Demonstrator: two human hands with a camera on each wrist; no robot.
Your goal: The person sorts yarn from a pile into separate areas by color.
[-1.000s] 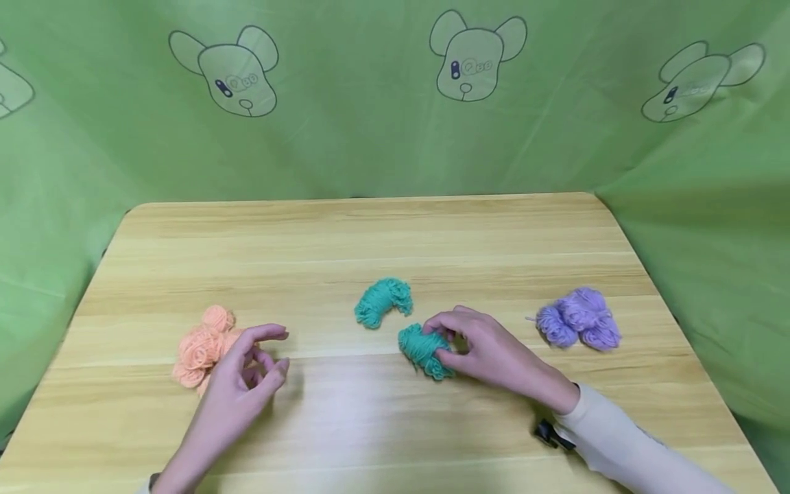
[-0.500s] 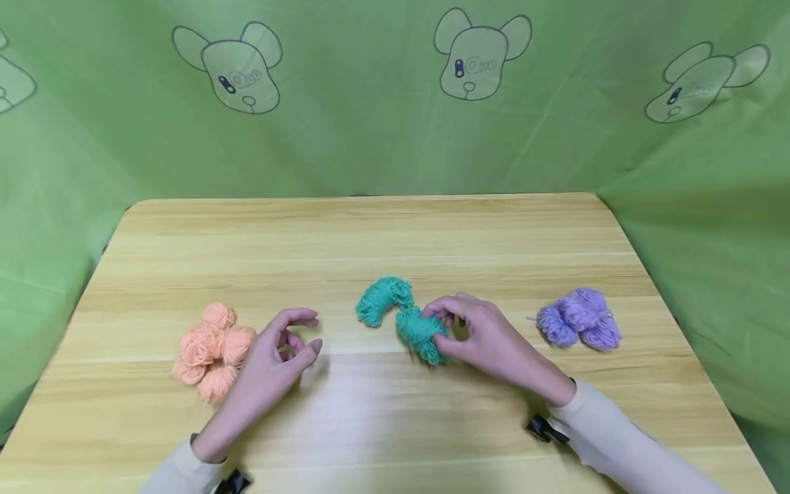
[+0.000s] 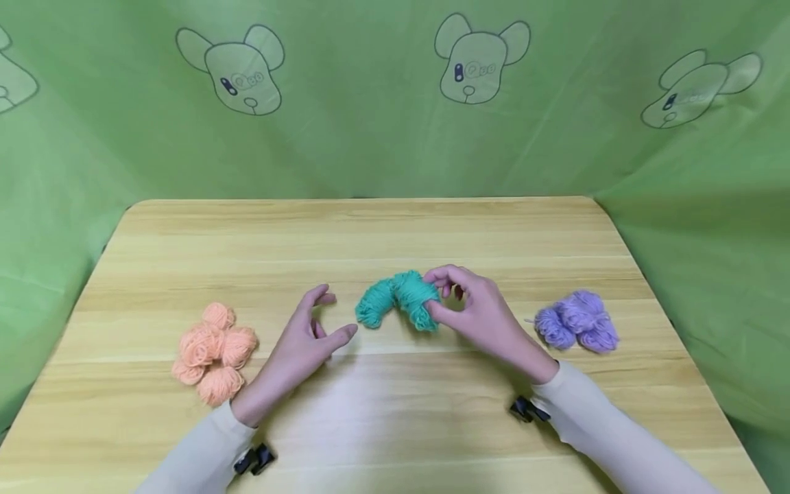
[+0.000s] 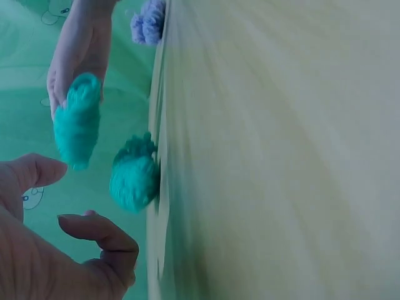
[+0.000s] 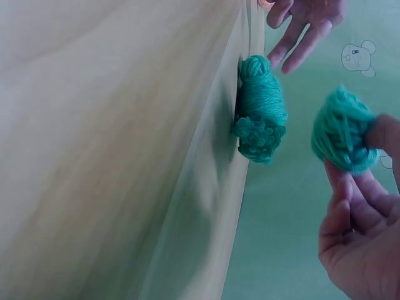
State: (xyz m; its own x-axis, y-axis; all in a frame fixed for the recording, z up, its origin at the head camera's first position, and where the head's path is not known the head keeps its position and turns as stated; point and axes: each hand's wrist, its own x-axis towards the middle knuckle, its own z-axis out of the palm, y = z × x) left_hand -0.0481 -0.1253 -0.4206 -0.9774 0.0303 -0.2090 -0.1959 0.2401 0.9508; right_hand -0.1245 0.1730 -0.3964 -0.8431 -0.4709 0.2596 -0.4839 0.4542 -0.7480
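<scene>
My right hand (image 3: 481,315) pinches a teal skein of yarn (image 3: 416,302) between thumb and fingers. Both wrist views show this skein (image 5: 342,134) raised off the table. A second teal skein (image 3: 374,304) lies on the table just left of it; in the right wrist view, that lower skein (image 5: 261,103) is apart from the held one. To its left, my left hand (image 3: 304,346) has its thumb and fingers spread with nothing between them. In the left wrist view the left hand's thumb and a bent finger (image 4: 103,234) show, touching neither skein.
Several peach balls of yarn (image 3: 219,346) are piled on the left of the wooden table (image 3: 345,233). Purple yarn bundles (image 3: 580,315) sit in a cluster on the right. A green curtain (image 3: 364,137) with printed animal heads stands behind the table.
My right hand has lifted the teal skein and carried it away from me, up beside the second skein. My left hand has moved right, from the peach yarn toward the teal skeins.
</scene>
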